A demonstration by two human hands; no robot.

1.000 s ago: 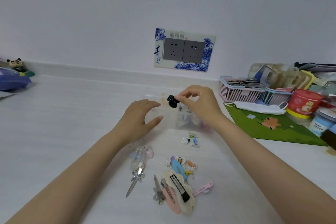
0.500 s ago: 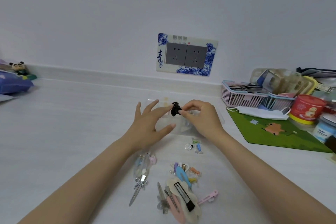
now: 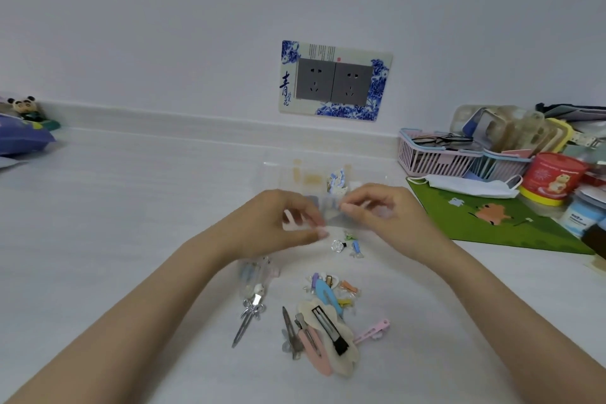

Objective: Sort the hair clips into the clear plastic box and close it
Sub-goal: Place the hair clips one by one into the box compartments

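Clear plastic box point(image 3: 314, 184) sits on the white counter point(image 3: 131, 207) just beyond both hands, its walls so transparent that only faint yellowish marks and a blue-and-white patterned clip point(image 3: 337, 182) inside give it away. Left hand point(image 3: 278, 226) and right hand point(image 3: 383, 210) meet at the box's near edge, fingers curled and pinched close together; motion blur hides whether either actually grips anything, so I cannot tell. Nearer the camera lies the unsorted pile of hair clips point(image 3: 324, 321): a cream flower-shaped clip with a black bar, a pink snap clip, a blue one, grey metal clips, and a silver scissor-shaped clip point(image 3: 249, 318) to the left. Small clips point(image 3: 349, 244) lie just near of the box. On the far wall, a blue floral socket cover point(image 3: 334, 80) bears the large character "青". Pink basket point(image 3: 436, 157) stands far right.
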